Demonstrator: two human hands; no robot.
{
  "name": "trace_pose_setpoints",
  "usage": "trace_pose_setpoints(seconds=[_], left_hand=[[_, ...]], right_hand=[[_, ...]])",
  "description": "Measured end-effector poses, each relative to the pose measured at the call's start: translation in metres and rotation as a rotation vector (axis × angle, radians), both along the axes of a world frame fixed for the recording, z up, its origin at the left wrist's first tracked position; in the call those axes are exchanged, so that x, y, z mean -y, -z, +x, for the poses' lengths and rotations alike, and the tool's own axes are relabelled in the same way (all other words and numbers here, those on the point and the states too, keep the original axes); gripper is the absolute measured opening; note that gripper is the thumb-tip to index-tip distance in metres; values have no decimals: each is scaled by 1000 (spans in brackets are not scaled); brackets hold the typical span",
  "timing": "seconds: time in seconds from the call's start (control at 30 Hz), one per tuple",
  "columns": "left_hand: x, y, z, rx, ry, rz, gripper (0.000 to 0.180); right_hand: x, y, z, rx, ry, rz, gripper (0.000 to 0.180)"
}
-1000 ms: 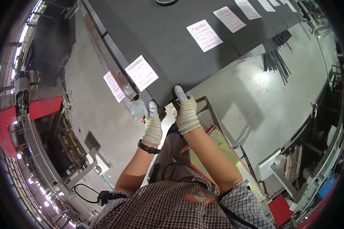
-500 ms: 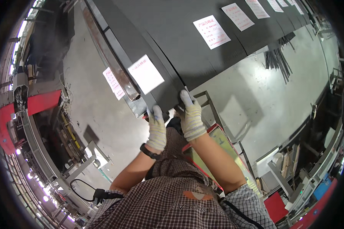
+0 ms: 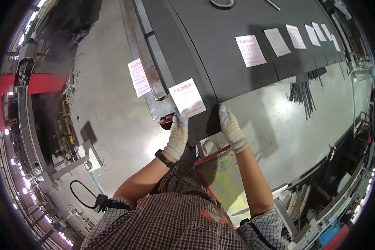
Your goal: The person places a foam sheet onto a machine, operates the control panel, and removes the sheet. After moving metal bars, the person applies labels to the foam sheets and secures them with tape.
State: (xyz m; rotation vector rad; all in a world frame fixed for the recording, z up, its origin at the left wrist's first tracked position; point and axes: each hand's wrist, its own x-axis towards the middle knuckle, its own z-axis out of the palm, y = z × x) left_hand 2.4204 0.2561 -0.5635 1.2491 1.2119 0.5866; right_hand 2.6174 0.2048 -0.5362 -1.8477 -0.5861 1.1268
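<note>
A dark grey flat strip (image 3: 201, 123) sticks out toward me past the neighbouring dark grey sheets (image 3: 233, 71). A white label with red print (image 3: 187, 98) lies on it. My left hand (image 3: 178, 136), in a striped knit glove, is closed at the strip's left edge, thumb on top by the label's near corner. At the right edge my right hand (image 3: 233, 130), gloved alike, grips with its thumb up near the sheets' corner. Both hands' fingers under the strip are hidden.
Left of the strip runs a rusty metal bar (image 3: 148, 54), with labels (image 3: 139, 78) beside it. More labels (image 3: 278, 42) lie along the sheets. Thin dark strips (image 3: 303, 98) hang off the far right edge. A red-edged board (image 3: 225, 175) stands close before me.
The strip with its label has slid toward me, out past the sheets beside it. My hands have moved slightly farther apart, and the view has shifted.
</note>
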Motion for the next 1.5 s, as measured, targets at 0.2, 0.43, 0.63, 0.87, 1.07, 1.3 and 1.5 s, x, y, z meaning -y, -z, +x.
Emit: trace_pose_setpoints(seconds=[0.2,0.43,0.63,0.87,1.07,1.3,1.5], left_hand=[[50,-33,-1,-44,-31,-150,47],[102,-49,14,-11,-56,-118,60],[60,-71,-14,182,80,-344,71],[51,-58,-61,-91,34,-72,60],[3,-114,-66,-43,108,-144,27],[-6,-143,-47,342,54,-351,27],[28,-152,-29,476,120,-536,28]], right_hand=[[34,-41,2,113,-318,-201,54],[109,-19,30,967,-679,-137,52],[-103,-123,88,1156,-475,390,46],[-301,-36,150,1624,-203,470,47],[-292,-85,126,759,-348,586,18],[-62,-141,36,-356,-36,240,19],[44,-111,-1,-917,133,405,36]])
